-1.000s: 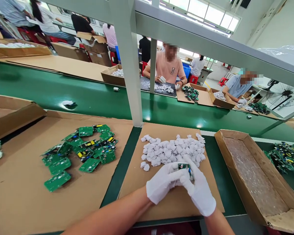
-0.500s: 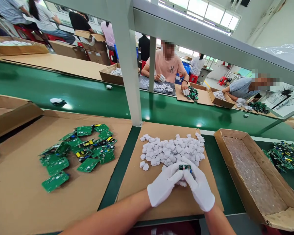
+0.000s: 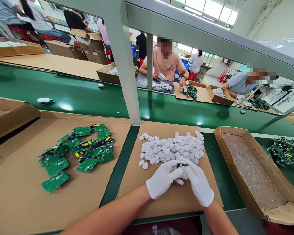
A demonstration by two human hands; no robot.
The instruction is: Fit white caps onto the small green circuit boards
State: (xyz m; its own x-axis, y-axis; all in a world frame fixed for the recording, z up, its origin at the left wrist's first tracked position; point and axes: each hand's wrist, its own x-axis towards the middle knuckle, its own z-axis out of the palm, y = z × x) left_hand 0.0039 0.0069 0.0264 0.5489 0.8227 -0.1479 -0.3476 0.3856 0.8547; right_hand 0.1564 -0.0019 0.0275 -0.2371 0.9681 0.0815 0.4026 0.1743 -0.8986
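Both hands, white-gloved, meet above a cardboard sheet on the green desk. The left hand and right hand are clamped together on one small circuit board, thumbs on the near side; only its upper edge shows between the fingers. The two-sided grip probably steadies so small a part. Whether a white piece is gripped as well cannot be told — white on white. Just beyond the hands, on the same sheet, lies a heap of white plastic pieces, presumably kept there for short reach. Loose green circuit boards lie to the left on a separate sheet, which likely stops the two sorts mixing. To the right stands a cardboard tray — its raised walls would keep small parts from sliding off — with more populated boards beyond it.
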